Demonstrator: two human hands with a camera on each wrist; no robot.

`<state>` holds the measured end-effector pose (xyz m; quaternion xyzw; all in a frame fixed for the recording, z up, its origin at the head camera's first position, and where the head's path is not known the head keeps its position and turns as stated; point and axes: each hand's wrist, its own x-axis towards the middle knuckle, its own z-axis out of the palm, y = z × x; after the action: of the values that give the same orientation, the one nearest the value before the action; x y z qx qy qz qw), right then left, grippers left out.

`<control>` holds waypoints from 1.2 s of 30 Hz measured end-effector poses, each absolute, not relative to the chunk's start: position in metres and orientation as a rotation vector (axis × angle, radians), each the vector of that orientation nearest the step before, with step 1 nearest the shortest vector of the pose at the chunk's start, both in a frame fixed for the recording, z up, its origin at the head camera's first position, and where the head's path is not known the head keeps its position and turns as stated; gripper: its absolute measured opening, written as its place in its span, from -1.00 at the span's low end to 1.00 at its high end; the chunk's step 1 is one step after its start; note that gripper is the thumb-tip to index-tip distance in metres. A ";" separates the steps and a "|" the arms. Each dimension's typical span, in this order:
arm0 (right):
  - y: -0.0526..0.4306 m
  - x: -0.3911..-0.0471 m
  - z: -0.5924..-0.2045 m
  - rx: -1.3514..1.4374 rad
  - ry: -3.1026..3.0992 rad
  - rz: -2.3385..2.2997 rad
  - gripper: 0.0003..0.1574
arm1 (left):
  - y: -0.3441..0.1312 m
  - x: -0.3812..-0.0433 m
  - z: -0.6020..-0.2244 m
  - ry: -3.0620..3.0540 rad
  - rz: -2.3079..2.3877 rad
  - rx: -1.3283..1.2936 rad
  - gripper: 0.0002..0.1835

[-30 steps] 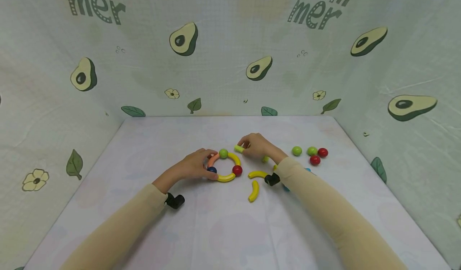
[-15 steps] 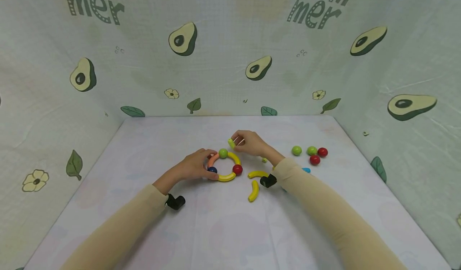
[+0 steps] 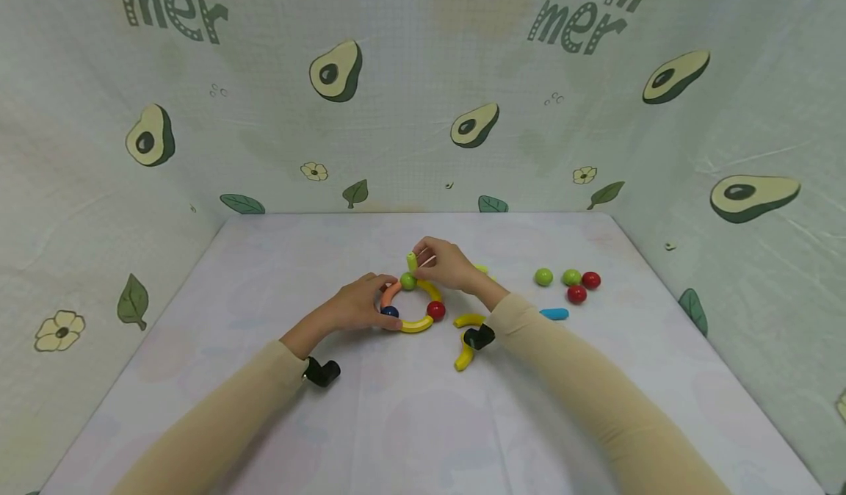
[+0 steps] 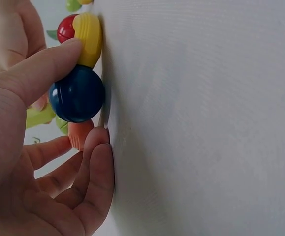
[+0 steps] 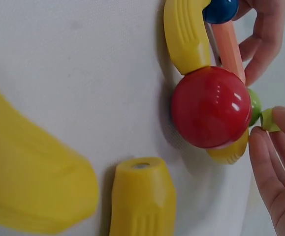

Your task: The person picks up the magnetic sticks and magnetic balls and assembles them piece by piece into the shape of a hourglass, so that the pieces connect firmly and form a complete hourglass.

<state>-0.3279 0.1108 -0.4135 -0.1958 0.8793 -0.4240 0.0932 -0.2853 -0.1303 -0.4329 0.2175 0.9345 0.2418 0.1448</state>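
Observation:
A ring of toy balls and curved rods lies on the table: a green ball [image 3: 408, 282], a red ball [image 3: 435, 310], a blue ball [image 3: 390, 311], two yellow curved rods [image 3: 415, 326] and an orange curved rod [image 3: 390, 294]. My left hand [image 3: 359, 303] holds the ring at its left side, thumb on the front yellow rod [image 4: 89, 42] and fingers at the orange rod [image 4: 79, 135]. My right hand [image 3: 444, 264] pinches a light green rod [image 3: 412, 261], upright above the green ball. In the right wrist view its lower end meets the green ball [image 5: 255, 107].
Right of the ring lie loose yellow curved rods [image 3: 469, 320], one showing a metal disc in its end. A blue rod [image 3: 554, 313] is beside the right sleeve. Farther right are green balls [image 3: 544, 277] and red balls [image 3: 577, 294]. Another light green rod [image 3: 482, 268] is partly behind the right wrist.
My right hand has carried the light green rod leftward to the green ball and turned it from lying flat to upright. My left hand stays at the ring.

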 end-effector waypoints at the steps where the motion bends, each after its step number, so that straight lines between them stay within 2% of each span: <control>1: 0.110 -0.328 -0.414 -0.580 2.612 -1.265 -0.60 | -0.130 -0.285 -0.433 2.693 0.697 0.628 0.02; 13: 0.104 -0.329 -0.416 -0.598 2.639 -1.254 -0.59 | -0.136 -0.287 -0.431 2.623 0.778 0.627 0.04; 24: 0.095 -0.327 -0.414 -0.695 2.681 -1.192 -0.63 | -0.148 -0.290 -0.429 2.387 1.045 0.483 -0.08; 36: 0.092 -0.328 -0.417 -0.721 2.684 -1.207 -0.61 | -0.138 -0.286 -0.431 2.487 1.021 0.497 -0.08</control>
<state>-0.3278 0.0916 -0.4169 -0.2374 0.8845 -0.3978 0.0558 -0.2860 -0.1379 -0.4307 0.1782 0.8909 0.3656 0.2023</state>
